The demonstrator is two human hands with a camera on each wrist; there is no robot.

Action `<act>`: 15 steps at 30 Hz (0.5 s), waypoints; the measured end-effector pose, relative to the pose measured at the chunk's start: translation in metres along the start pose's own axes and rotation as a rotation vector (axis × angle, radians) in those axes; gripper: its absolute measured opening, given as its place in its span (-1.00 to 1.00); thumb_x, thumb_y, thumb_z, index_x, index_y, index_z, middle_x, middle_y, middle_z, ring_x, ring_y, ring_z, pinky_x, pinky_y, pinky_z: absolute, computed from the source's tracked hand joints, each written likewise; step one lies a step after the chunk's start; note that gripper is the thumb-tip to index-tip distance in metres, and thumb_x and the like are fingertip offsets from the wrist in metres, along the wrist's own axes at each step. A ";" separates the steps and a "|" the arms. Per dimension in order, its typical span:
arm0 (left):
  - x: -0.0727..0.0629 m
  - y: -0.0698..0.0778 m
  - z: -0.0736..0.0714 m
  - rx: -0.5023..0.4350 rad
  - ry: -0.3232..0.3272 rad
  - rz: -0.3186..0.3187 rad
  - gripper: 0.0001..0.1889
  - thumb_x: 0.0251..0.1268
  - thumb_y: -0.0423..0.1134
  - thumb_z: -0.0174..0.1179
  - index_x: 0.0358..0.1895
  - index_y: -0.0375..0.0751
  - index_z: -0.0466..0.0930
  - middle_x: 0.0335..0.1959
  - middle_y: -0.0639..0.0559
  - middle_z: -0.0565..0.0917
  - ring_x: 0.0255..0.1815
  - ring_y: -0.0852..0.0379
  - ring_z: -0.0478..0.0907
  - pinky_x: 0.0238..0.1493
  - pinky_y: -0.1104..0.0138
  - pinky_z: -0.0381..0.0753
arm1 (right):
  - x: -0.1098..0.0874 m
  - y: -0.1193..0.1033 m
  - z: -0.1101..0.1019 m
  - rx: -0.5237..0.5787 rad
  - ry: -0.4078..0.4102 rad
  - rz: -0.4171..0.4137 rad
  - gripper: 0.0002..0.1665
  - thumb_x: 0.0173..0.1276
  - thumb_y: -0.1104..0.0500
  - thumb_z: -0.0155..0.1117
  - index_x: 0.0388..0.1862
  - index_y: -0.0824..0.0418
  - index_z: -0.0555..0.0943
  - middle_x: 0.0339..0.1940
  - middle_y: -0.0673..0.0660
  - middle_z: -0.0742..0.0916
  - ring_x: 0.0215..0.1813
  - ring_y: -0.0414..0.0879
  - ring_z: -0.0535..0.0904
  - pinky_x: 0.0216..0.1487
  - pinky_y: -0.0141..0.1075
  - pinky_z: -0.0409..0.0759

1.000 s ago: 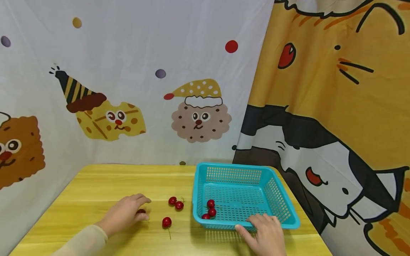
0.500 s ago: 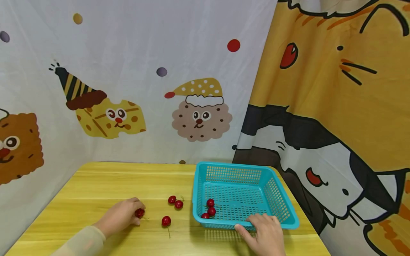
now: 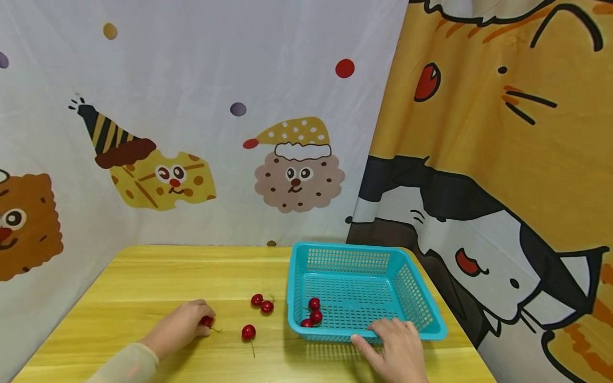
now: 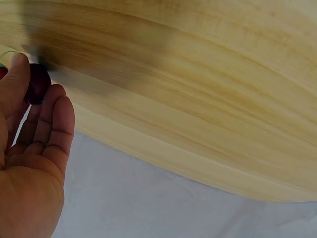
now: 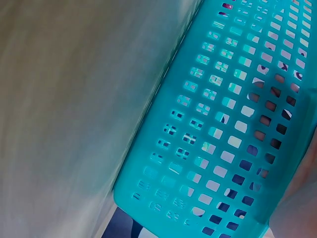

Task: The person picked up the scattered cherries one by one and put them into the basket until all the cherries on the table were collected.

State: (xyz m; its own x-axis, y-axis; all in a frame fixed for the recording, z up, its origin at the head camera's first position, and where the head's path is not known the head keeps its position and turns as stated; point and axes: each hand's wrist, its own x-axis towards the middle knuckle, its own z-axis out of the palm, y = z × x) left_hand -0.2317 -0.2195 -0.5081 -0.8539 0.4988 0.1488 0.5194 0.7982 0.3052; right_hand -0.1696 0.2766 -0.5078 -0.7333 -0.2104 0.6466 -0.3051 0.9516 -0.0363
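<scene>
Presently, left hand (image 3: 176, 326) pinching cherry (image 3: 207, 321) — right hand (image 3: 394, 348) gripping turquoise basket (image 3: 359, 292) at near edge — three cherries (image 3: 316, 317) inside.

Back cloth (image 3: 191, 69): hangs white, printed with coloured dots (image 3: 345, 68) and cartoon snacks (image 3: 191, 178)
Right cloth (image 3: 479, 143): shows large cartoon cats (image 3: 498, 250)
Bench (image 3: 143, 276): shows yellow wood grain

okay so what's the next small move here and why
Probably raise the cherry in the left grip and carry it right, over the rim of the blue basket. Thumb and fingers pinch that cherry, three other cherries show inside the basket, and the right grip rests on its near rim, which should help keep it steady.
</scene>
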 end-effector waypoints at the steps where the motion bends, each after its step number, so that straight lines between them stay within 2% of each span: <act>1: 0.000 0.000 0.000 -0.004 0.004 0.001 -0.75 0.17 -0.22 0.59 -0.13 -0.20 0.81 -0.25 0.15 0.71 -0.28 0.29 0.63 -0.20 0.30 0.77 | 0.000 0.000 0.000 -0.001 -0.004 0.004 -0.57 0.18 -0.45 0.53 -0.36 -0.17 0.75 -0.42 -0.22 0.72 -0.37 -0.24 0.54 -0.26 -0.25 0.39; 9: 0.000 -0.001 0.005 -0.027 0.036 -0.011 -0.75 0.15 -0.18 0.60 -0.20 -0.19 0.78 -0.30 0.16 0.69 -0.32 0.26 0.64 -0.24 0.33 0.75 | -0.001 -0.001 0.000 -0.001 -0.010 0.014 -0.59 0.17 -0.44 0.54 -0.36 -0.20 0.74 -0.42 -0.23 0.71 -0.37 -0.25 0.53 -0.25 -0.24 0.40; 15: 0.001 0.001 0.006 -0.041 0.044 -0.083 -0.73 0.11 -0.09 0.62 -0.28 -0.11 0.73 -0.35 0.19 0.66 -0.35 0.34 0.55 -0.29 0.37 0.67 | -0.001 0.000 0.001 0.004 0.010 0.000 -0.59 0.17 -0.45 0.54 -0.37 -0.20 0.74 -0.41 -0.22 0.72 -0.37 -0.25 0.53 -0.26 -0.24 0.40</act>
State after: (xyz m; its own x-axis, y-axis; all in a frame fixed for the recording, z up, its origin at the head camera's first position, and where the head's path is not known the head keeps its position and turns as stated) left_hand -0.2321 -0.2159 -0.5132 -0.8949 0.4159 0.1621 0.4461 0.8211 0.3561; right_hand -0.1694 0.2766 -0.5089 -0.7271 -0.2081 0.6542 -0.3077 0.9507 -0.0396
